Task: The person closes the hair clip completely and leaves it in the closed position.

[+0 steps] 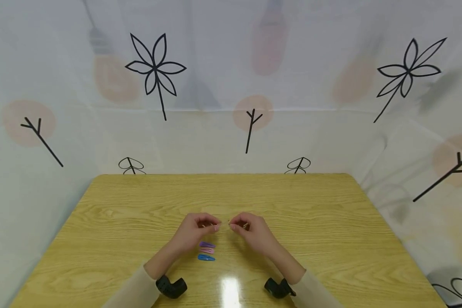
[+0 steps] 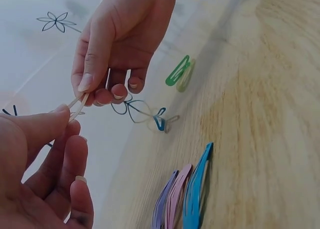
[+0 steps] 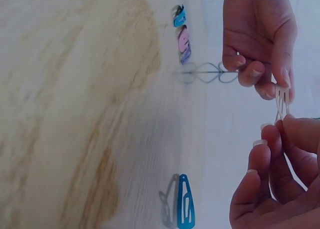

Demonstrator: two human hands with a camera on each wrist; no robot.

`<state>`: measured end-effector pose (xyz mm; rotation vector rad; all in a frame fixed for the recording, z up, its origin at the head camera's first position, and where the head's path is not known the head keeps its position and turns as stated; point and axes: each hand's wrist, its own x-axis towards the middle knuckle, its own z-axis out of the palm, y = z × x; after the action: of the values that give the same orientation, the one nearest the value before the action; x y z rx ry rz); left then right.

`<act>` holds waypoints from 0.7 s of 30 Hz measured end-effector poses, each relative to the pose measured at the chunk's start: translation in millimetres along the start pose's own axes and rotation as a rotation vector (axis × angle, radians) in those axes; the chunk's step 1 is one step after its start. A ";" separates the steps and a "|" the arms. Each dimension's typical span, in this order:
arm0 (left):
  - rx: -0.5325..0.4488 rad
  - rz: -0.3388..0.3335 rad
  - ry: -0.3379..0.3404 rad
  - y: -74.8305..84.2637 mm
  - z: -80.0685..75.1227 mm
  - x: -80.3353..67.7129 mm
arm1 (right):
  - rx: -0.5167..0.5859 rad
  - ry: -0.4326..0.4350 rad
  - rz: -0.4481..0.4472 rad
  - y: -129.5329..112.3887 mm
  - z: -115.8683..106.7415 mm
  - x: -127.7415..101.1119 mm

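Pale hair clip point(image 2: 76, 105), seemingly one, pinched by both hands point(image 1: 224, 227); three clips point(image 1: 206, 250) lie beside.

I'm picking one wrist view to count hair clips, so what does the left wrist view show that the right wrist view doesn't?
Only the left wrist view shows a green clip lying beside a pale one, plus purple, pink and blue clips side by side in the foreground. Only the right wrist view shows a lone blue clip near its bottom edge. Both show the left hand and right hand pinching a pale snap clip between them above the wooden table.
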<state>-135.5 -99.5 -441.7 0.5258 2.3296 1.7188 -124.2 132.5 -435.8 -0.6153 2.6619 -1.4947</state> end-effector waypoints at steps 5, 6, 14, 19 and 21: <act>-0.027 -0.002 -0.014 2.0 1.3 -5.2 | 0.006 -0.017 -0.023 -2.5 -1.5 -6.5; -0.030 0.000 -0.017 2.1 1.4 -5.9 | 0.008 -0.018 -0.028 -3.0 -1.8 -7.7; -0.047 0.028 -0.042 1.7 2.0 -10.7 | 0.008 -0.009 -0.066 -4.3 -1.4 -13.5; -0.058 0.031 -0.050 2.2 2.2 -13.6 | 0.013 -0.007 -0.074 -2.7 -0.6 -16.0; -0.058 0.030 -0.046 2.7 2.4 -14.6 | 0.013 -0.004 -0.070 -2.2 -0.1 -16.5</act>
<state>-120.8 -102.5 -440.6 0.5862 2.2445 1.7622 -108.2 137.4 -436.7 -0.7173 2.6525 -1.5242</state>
